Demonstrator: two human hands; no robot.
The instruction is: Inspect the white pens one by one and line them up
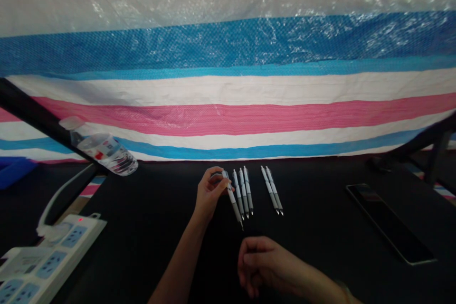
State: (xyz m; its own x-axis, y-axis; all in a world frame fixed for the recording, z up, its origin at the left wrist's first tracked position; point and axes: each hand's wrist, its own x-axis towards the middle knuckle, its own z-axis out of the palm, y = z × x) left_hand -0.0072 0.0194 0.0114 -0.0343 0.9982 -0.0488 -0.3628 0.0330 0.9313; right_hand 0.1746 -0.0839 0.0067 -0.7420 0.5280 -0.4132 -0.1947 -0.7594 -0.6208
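Note:
My left hand [210, 192] pinches a white pen with a grey grip [235, 209] near its upper end, and the pen's tip points down toward me. Just right of it, three similar pens [243, 192] lie side by side on the black table [313, 228]. Farther right, two more pens [272, 190] lie together at a slant. Below the pens, my right hand [258, 263] hovers or rests with its fingers curled loosely and a space inside them; nothing shows in it.
A white power strip [60, 256] with a plug and cable is at the lower left. Behind it stands a tilted clear bottle [107, 152]. A blue container [14, 171] is at the far left, a black phone [388, 223] at the right. Striped sheeting [228, 118] hangs behind.

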